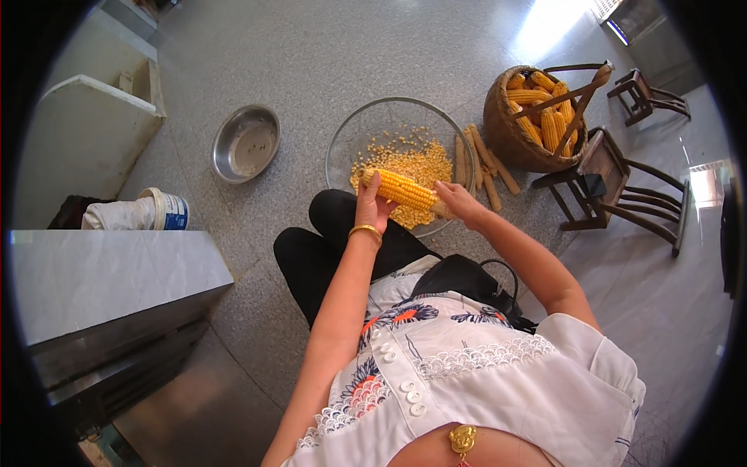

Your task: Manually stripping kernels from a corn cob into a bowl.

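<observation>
An ear of dried yellow corn (405,191) lies across both hands, its kernels mostly on. My left hand (373,201) grips its left end, thumb on top, a gold bangle at the wrist. At the right end my right hand (458,201) is closed around a pale piece that looks like a bare corncob (442,208), pressed to the ear. Below both hands, loose kernels (429,160) are heaped in a wide round tray with a grey rim (397,99); its base looks see-through or mesh. Several stripped cobs (492,192) lie right of the tray, some against its rim.
A woven basket (496,131) full of corn ears stands at the right, beside a small wooden chair (610,166) and another stool (639,96). Left on the floor is a metal basin (220,149). Nearer left are a white bucket (175,211) and a grey counter (122,262).
</observation>
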`<state>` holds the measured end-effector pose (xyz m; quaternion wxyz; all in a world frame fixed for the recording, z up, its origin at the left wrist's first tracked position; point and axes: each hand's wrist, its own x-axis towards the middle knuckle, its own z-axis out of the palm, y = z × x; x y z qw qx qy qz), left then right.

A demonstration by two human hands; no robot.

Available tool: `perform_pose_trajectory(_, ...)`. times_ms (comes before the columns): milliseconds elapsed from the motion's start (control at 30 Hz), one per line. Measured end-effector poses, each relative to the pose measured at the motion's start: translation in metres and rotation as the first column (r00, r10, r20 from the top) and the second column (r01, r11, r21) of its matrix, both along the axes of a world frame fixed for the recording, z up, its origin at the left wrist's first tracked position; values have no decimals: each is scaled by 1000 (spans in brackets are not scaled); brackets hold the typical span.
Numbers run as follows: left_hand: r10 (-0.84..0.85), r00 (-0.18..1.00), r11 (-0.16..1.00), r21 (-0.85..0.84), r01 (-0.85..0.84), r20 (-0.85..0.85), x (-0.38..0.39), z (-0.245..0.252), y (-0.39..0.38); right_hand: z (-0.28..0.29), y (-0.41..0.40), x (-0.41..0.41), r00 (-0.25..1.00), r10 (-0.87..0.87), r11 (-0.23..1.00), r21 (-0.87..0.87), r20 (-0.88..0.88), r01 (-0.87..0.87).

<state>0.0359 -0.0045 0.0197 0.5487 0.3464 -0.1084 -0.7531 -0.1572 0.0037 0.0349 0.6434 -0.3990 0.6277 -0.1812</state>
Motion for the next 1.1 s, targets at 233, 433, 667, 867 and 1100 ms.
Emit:
perform_pose_trajectory(233, 1, 1000, 1000, -7, -1, 24, 1, -2, 1, 0, 1, -4, 987, -21, 999, 30, 159, 16)
perform_pose_trajectory(433, -20, 1000, 1000, -17, 20, 16, 1, 1, 2, 6, 4, -2, 987, 80, 996, -54, 140, -73)
perform_pose_trajectory(667, -41, 999, 998, -36, 41, -4, 4, -2, 3, 4, 6, -1, 984, 16, 999, 47, 178, -24)
perform_pose_trajectory(867, -76, 997, 996, -47, 75, -17, 4, 2, 3, 9, 6, -1, 987, 83, 995, 35, 135, -88)
perform_pose_trajectory(1100, -83, 996, 995, -49, 82, -19, 4, 2, 4, 6, 8, -4, 961, 98, 992, 47, 260, -114)
